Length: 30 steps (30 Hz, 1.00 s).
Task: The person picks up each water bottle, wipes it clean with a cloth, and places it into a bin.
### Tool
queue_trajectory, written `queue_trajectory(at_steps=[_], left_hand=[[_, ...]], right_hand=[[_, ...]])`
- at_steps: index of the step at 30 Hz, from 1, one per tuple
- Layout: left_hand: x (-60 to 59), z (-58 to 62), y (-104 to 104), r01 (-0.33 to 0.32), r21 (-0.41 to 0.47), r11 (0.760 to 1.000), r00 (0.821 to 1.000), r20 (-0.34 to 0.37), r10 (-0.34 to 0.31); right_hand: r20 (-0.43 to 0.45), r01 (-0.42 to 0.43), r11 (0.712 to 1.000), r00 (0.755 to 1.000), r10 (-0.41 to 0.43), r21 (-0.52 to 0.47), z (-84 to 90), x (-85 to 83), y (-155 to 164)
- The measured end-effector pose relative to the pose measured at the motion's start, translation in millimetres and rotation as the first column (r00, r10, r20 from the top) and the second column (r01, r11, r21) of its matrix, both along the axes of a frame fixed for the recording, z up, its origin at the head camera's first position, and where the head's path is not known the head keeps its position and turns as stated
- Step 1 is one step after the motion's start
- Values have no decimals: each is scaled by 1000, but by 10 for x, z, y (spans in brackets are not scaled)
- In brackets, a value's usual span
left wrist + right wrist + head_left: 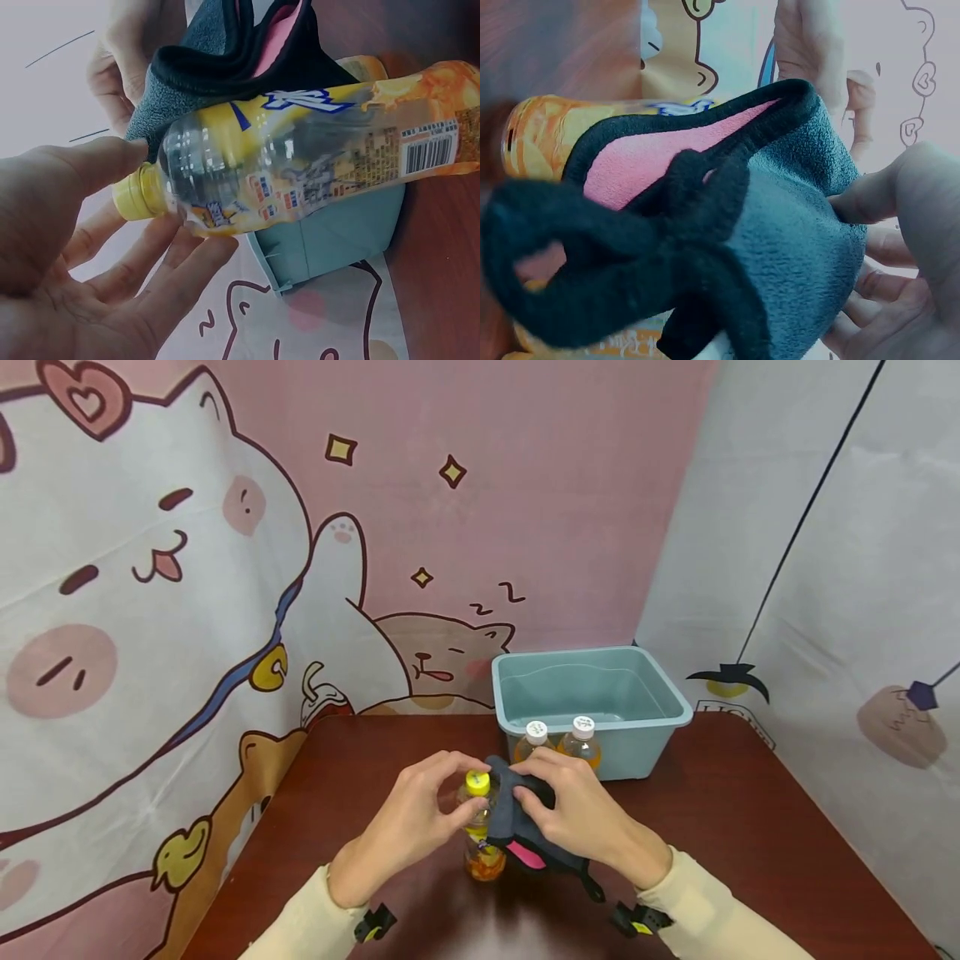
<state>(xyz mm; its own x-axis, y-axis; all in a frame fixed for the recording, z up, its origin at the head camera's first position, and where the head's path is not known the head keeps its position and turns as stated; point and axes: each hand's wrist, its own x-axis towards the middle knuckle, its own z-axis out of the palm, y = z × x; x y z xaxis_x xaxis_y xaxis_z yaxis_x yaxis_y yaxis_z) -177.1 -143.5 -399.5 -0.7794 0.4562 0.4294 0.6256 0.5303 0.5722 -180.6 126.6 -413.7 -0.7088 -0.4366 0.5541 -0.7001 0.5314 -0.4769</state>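
A bottle [483,852] with a yellow cap and a clear, patterned body stands upright on the table. My left hand [412,814] has its thumb and fingers curled around the neck of this bottle, just by the cap [133,196]. Folded over on itself, a grey cloth [795,247] with black edging, a pink underside and a black loop hangs from my right hand [573,797], which pinches it between thumb and fingers. The cloth lies against the bottle's right side and hides part of it in the right wrist view.
Behind the cloth stand two white-capped bottles of orange drink [580,745], partly hidden by my right hand. A light blue plastic bin [637,752] sits at the table's back right. Beyond the brown table [360,760] hangs a cartoon-printed backdrop [562,510].
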Motion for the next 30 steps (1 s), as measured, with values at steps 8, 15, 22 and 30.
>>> queue_trajectory(at_steps=[8,15,22,30], left_hand=[[2,5,65,-28,86,996,996,84,20],[9,0,49,-12,88,996,997,73,5],[6,10,16,-21,67,998,999,40,18],[-2,21,21,-13,47,999,999,46,11]], right_hand=[[-56,25,1000,998,-25,-8,-7,-21,124],[-26,23,1000,999,-23,-5,27,-10,129],[-14,-7,1000,1000,6,-15,17,-21,56],[84,-40,999,996,38,18,11,0,-5]])
